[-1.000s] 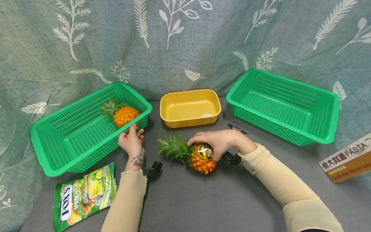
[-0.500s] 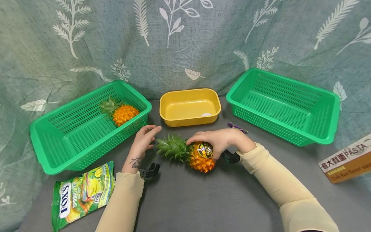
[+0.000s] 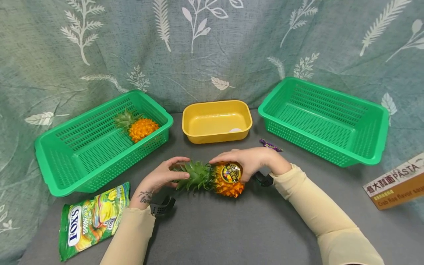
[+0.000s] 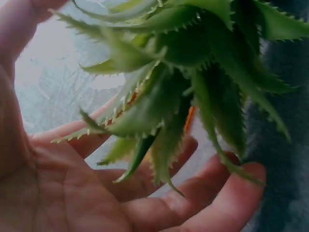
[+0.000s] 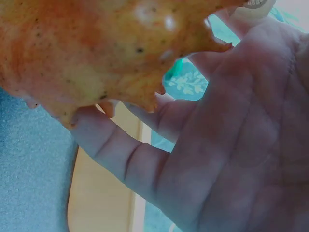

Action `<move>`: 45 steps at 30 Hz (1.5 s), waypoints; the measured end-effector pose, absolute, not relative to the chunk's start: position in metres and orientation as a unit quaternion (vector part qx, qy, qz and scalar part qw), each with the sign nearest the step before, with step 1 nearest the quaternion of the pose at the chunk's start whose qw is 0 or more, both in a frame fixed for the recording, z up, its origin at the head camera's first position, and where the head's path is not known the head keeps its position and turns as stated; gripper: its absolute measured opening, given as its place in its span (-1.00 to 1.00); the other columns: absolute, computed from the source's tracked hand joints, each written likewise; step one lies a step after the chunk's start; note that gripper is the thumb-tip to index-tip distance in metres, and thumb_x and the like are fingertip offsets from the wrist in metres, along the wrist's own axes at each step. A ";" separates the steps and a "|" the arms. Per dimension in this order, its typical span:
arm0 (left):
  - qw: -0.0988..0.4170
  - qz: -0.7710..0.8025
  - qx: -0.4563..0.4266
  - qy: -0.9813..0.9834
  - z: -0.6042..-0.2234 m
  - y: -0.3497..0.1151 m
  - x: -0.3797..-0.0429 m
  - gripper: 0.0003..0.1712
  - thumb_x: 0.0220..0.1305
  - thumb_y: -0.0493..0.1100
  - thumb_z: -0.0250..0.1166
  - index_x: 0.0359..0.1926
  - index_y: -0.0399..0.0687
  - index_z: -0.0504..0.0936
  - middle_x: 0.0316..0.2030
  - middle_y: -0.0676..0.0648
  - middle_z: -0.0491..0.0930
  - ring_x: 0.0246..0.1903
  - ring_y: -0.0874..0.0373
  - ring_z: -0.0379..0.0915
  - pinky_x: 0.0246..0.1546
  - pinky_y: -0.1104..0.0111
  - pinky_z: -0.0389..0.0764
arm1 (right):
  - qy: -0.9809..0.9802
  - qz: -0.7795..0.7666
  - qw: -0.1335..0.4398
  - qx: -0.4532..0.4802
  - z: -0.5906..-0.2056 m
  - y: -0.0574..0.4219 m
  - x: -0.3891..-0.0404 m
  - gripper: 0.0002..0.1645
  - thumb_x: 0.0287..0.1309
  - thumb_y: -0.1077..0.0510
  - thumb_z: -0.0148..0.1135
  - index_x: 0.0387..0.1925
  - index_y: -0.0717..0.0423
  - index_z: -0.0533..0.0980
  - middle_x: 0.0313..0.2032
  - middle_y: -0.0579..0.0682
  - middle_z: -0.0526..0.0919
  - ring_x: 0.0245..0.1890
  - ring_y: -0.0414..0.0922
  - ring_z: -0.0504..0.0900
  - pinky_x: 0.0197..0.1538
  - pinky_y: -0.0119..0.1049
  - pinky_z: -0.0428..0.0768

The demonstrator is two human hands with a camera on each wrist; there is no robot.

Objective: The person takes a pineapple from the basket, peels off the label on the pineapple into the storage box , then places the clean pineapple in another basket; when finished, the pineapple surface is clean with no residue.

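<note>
A small orange pineapple point(image 3: 229, 186) with a black and yellow round label lies on its side on the grey table, its leafy crown point(image 3: 198, 175) toward the left. My right hand point(image 3: 256, 161) grips the fruit's body from above; in the right wrist view its fingers point(image 5: 135, 159) reach around the orange skin point(image 5: 96, 53). At the crown's tip is my left hand point(image 3: 162, 176), thumb and fingers spread loosely around the leaves. The left wrist view shows the palm facing the spiny leaves point(image 4: 178, 77), with the fingertips near them.
A second pineapple point(image 3: 143, 129) lies in the left green basket point(image 3: 99, 171). A yellow tub point(image 3: 216, 138) and another green basket point(image 3: 311, 141) stand along the back. A purple-wrapped candy point(image 3: 271, 145), a Fox's candy bag point(image 3: 96, 219) and a pasta box point(image 3: 397, 184) lie around.
My left hand has moved from the left basket's rim down and right to the pineapple's crown, its fingers opening. My right hand keeps its grip; the pineapple has shifted slightly left.
</note>
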State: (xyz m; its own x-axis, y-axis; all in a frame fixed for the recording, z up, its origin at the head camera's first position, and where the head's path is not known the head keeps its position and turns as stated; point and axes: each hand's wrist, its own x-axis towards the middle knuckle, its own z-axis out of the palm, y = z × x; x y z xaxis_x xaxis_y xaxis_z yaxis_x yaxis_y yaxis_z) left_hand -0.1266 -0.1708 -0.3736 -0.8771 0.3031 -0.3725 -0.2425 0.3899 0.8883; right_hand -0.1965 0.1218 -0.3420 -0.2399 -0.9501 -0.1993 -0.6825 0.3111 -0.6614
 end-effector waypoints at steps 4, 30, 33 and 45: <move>0.242 0.553 0.028 0.797 -0.378 -0.172 -0.120 -0.27 0.06 -0.10 0.37 0.25 -0.15 0.30 0.05 -0.30 0.34 -0.28 0.11 0.44 -0.38 0.28 0.55 | 0.752 -0.232 0.297 -0.540 -0.341 0.121 -0.195 0.13 -0.39 0.40 0.30 0.37 0.00 0.13 0.35 -0.08 0.18 0.17 -0.06 0.19 0.16 -0.20 0.25; 0.159 0.558 -0.013 0.814 -0.391 -0.163 -0.110 -0.45 0.02 -0.21 0.40 0.06 -0.22 0.45 -0.19 -0.14 0.45 -0.62 0.23 0.26 -0.61 0.38 0.39 | 0.773 -0.564 0.187 -0.222 -0.388 0.147 -0.130 0.15 -0.34 0.40 0.46 0.32 0.20 0.04 0.26 0.37 0.11 0.11 0.36 0.34 0.02 0.03 0.49; 0.151 0.562 -0.017 0.813 -0.392 -0.161 -0.109 -0.46 0.01 -0.20 0.40 0.04 -0.22 0.46 -0.21 -0.11 0.48 -0.61 0.25 0.28 -0.60 0.39 0.41 | 0.767 -0.575 0.174 -0.226 -0.390 0.143 -0.123 0.14 -0.38 0.45 0.46 0.30 0.21 0.07 0.26 0.32 0.14 0.10 0.30 0.36 -0.02 -0.01 0.53; 0.108 0.560 -0.053 0.820 -0.391 -0.153 -0.114 -0.52 0.05 -0.21 0.37 0.01 -0.24 0.47 -0.13 -0.17 0.48 -0.47 0.20 0.35 -0.50 0.35 0.47 | 0.799 -0.547 0.118 -0.219 -0.395 0.135 -0.131 -0.06 -0.36 0.37 0.44 0.19 0.18 0.27 0.14 0.21 0.39 0.02 0.20 0.45 -0.04 -0.12 0.51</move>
State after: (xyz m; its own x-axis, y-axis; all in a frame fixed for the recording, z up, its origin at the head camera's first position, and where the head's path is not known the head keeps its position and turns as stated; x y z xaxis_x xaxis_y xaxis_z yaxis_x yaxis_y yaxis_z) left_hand -0.1138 -0.1527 -0.3906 -0.9709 0.0340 -0.2369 -0.2084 0.3666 0.9067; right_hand -0.1314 0.1348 -0.3951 -0.8763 -0.4791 0.0504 -0.2206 0.3061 -0.9261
